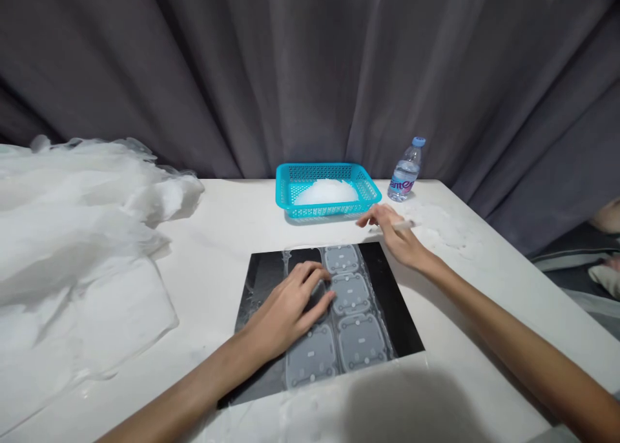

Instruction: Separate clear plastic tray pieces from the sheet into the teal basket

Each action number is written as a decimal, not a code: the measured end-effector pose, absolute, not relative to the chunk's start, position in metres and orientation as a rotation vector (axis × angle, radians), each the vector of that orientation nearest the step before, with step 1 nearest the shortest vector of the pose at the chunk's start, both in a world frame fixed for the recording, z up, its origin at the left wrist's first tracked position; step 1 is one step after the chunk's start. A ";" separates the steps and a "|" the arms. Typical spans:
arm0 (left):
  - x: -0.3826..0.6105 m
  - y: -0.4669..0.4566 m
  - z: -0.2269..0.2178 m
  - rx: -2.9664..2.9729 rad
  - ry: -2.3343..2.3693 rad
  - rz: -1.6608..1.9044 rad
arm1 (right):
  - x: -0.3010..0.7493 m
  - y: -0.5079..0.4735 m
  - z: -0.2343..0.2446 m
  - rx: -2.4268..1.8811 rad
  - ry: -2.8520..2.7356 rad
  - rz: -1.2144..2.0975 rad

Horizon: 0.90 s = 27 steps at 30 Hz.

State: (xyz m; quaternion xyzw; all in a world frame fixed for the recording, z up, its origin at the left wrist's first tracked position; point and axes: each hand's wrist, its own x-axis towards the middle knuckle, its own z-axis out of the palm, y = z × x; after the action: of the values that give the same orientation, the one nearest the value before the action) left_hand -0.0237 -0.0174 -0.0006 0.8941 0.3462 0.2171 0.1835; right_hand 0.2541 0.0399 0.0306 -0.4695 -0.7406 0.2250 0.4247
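A clear plastic sheet (356, 294) moulded with rounded square pockets lies over a black board (394, 307) on the table. My left hand (295, 304) rests on its middle, palm down with the fingers apart and lightly curved. Part of the sheet is hidden under that hand. Just beyond the board's far right corner, my right hand (394, 236) is closed around a thin white pen-like stick (404, 225), which crosses the hand and sticks out to the right. The fingers of this hand are close to the blue basket's near right corner.
A blue plastic basket (329, 213) holds a white heap (329, 191). To its right stands a water bottle (405, 172). Thin plastic sheets (82, 256) are piled on the left of the white table (217, 230). Behind hangs a grey curtain (310, 75). Someone's hand shows at far right.
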 end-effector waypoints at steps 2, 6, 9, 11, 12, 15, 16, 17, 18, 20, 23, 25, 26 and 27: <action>-0.016 -0.010 0.002 2.557 0.945 0.608 | 0.261 0.016 0.019 -1.098 -1.898 0.820; 0.001 0.009 0.000 2.638 0.839 0.570 | 0.266 -0.002 0.007 -1.021 -1.759 1.218; 0.007 0.017 -0.006 2.640 0.866 0.560 | 0.265 -0.002 0.009 -1.060 -1.763 1.250; 0.007 0.019 -0.010 2.610 0.898 0.560 | 0.264 -0.002 0.013 -1.106 -1.843 1.202; 0.007 0.019 -0.011 2.597 0.906 0.558 | 0.264 -0.003 0.014 -1.121 -1.881 1.180; 0.005 0.020 -0.011 2.579 0.916 0.538 | 0.266 -0.004 0.016 -1.122 -1.942 1.161; 0.005 0.020 -0.011 2.574 0.918 0.534 | 0.267 -0.003 0.016 -1.115 -1.955 1.154; 0.005 0.020 -0.011 2.568 0.921 0.540 | 0.267 -0.003 0.016 -1.106 -1.973 1.136; 0.005 0.020 -0.011 2.558 0.925 0.557 | 0.268 -0.002 0.016 -1.099 -1.997 1.110; 0.005 0.020 -0.011 2.534 0.940 0.620 | 0.269 0.000 0.015 -1.092 -2.047 1.061; 0.005 0.021 -0.011 2.509 0.994 0.650 | 0.269 0.002 0.014 -1.072 -2.068 1.073; 0.005 0.021 -0.011 2.510 1.030 0.606 | 0.268 0.003 0.013 -1.038 -2.071 1.101; 0.006 0.021 -0.010 2.515 1.044 0.581 | 0.268 0.003 0.013 -1.022 -2.076 1.103; 0.006 0.021 -0.010 2.523 1.054 0.564 | 0.268 0.003 0.013 -1.009 -2.085 1.095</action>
State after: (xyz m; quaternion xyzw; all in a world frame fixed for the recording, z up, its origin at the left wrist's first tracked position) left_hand 0.0062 0.0210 -0.0098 0.8899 0.3717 0.1989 0.1741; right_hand 0.2678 0.0026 0.0126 -0.3775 -0.7799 0.4096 0.2855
